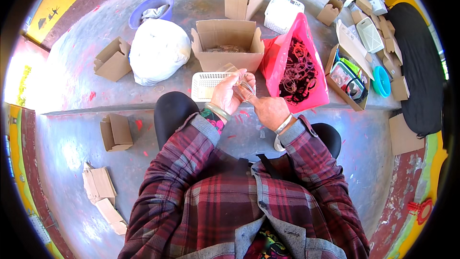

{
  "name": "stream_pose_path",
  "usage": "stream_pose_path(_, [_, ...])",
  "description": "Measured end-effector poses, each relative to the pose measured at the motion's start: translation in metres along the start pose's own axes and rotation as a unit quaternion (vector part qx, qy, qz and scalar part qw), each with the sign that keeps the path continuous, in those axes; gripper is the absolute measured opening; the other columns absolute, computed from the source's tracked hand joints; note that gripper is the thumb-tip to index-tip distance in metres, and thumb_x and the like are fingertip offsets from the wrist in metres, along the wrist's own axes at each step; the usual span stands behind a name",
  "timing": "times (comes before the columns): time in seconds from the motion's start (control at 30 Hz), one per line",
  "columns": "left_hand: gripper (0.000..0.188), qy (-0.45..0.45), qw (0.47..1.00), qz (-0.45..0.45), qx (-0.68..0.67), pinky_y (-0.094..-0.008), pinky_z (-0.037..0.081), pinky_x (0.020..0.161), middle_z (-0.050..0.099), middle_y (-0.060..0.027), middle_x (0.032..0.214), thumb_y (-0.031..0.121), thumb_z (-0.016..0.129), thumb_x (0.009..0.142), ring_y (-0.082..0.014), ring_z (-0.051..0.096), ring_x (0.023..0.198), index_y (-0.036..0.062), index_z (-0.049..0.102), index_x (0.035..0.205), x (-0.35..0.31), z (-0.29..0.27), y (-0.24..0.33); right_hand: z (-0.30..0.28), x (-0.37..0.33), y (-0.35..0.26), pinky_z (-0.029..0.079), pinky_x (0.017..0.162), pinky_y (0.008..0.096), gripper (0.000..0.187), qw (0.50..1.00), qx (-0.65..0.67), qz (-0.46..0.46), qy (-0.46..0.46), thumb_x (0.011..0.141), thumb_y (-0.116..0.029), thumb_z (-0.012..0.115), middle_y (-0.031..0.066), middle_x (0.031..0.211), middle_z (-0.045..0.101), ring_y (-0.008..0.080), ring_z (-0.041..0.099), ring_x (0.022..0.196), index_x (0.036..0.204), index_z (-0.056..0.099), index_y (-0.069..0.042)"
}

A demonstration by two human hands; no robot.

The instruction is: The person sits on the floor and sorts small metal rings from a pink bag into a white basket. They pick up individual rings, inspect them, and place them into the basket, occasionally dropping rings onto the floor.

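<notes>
My left hand (229, 91) is closed around a clear, shiny, curved piece (245, 88) that looks like thin plastic; its exact kind is hard to make out. From the right, my right hand (272, 111) reaches in with curled fingers, and its fingertips pinch the near end of the same piece. Just beyond my left hand sits a white plastic basket (201, 85), partly covered by that hand. An open pink bag (320, 91) full of dark, pink and clear rings stands right of my hands. Behind the basket is an open cardboard box (227, 61) with thin clear items inside.
A stuffed white sack (160, 50), a purple tub (133, 17) and a small carton (113, 59) stand at the left on the raised step. A carton (362, 101) of colourful items and a turquoise bowl (381, 82) are at the right. Flattened cardboard (99, 183) lies lower left.
</notes>
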State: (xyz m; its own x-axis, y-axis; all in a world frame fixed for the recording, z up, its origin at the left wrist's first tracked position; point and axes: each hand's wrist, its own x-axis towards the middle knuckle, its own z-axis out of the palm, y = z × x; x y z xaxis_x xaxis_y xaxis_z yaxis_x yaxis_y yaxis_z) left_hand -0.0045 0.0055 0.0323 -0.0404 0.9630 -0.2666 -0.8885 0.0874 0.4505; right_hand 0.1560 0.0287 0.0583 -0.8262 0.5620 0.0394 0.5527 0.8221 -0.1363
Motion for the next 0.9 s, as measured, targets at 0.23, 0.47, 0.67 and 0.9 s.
stream_pose_path(0.23, [0.041, -0.030, 0.999, -0.024, 0.000, -0.0386, 0.048, 0.080, 0.057, -0.0166, 0.098, 0.033, 0.041, 0.092, -0.0250, 0.058, 0.089, -0.0022, 0.047, 0.112, -0.002, 0.002, -0.001, 0.001, 0.000, 0.000, 0.043, 0.043, 0.0409, 0.063, 1.000, -0.018, -0.002, -0.008, 0.077, -0.007, 0.045, 0.0082, 0.058, 0.056, 0.0276, 0.056, 0.051, 0.135, 0.028, -0.023])
stream_pose_path(0.47, [0.038, -0.063, 0.997, -0.021, 0.046, -0.0387, 0.046, 0.082, 0.058, -0.0170, 0.097, 0.032, 0.041, 0.092, -0.0262, 0.057, 0.091, 0.0001, 0.049, 0.110, 0.001, -0.007, -0.010, -0.003, 0.004, -0.004, 0.046, 0.049, 0.0440, 0.066, 0.996, 0.006, 0.059, -0.060, 0.077, -0.010, 0.045, 0.0130, 0.064, 0.061, 0.0304, 0.061, 0.058, 0.137, 0.023, -0.026])
stream_pose_path(0.67, [0.034, -0.044, 0.998, -0.017, 0.037, -0.0398, 0.047, 0.082, 0.058, -0.0159, 0.095, 0.029, 0.042, 0.092, -0.0276, 0.057, 0.091, 0.0008, 0.049, 0.110, 0.002, -0.004, -0.017, 0.008, 0.001, 0.001, 0.043, 0.044, 0.0430, 0.066, 0.999, -0.008, 0.048, -0.007, 0.077, -0.009, 0.047, 0.0099, 0.059, 0.058, 0.0289, 0.057, 0.051, 0.137, 0.022, -0.020])
stream_pose_path(0.9, [0.028, 0.002, 0.999, 0.015, 0.037, -0.0376, 0.047, 0.080, 0.058, -0.0122, 0.095, 0.021, 0.046, 0.089, -0.0240, 0.058, 0.088, 0.0013, 0.049, 0.108, -0.002, 0.000, -0.009, 0.026, -0.001, 0.010, 0.043, 0.044, 0.0437, 0.058, 0.998, 0.019, 0.027, 0.049, 0.078, -0.011, 0.047, 0.0104, 0.060, 0.058, 0.0297, 0.057, 0.052, 0.133, 0.032, -0.017])
